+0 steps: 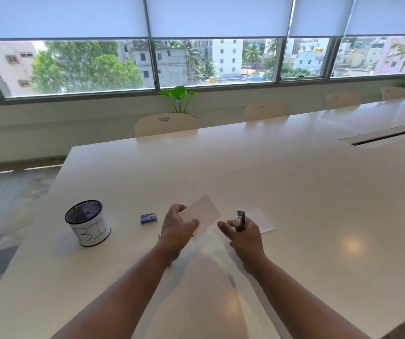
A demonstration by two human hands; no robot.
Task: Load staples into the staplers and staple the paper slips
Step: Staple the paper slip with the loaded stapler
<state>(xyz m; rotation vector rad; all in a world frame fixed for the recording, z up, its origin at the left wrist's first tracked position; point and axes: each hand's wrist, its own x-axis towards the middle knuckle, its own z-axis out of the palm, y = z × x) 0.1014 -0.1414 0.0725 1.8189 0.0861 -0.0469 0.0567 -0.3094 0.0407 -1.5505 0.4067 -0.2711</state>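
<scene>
My left hand (177, 230) pinches a white paper slip (205, 214) by its near left corner and holds it tilted above the table. To its right, my right hand (244, 234) grips a small metal stapler (241, 219) upright, its head sticking up past my fingers. More white paper (261, 220) lies flat on the table just behind my right hand. A small blue staple box (148, 218) sits on the table left of my left hand.
A black mesh cup (87, 222) wrapped in white paper marked "BI" stands at the left on the long white table (294, 192). Cream chairs (166, 124) line the far edge. A cable slot (382, 138) is set in the tabletop at the right.
</scene>
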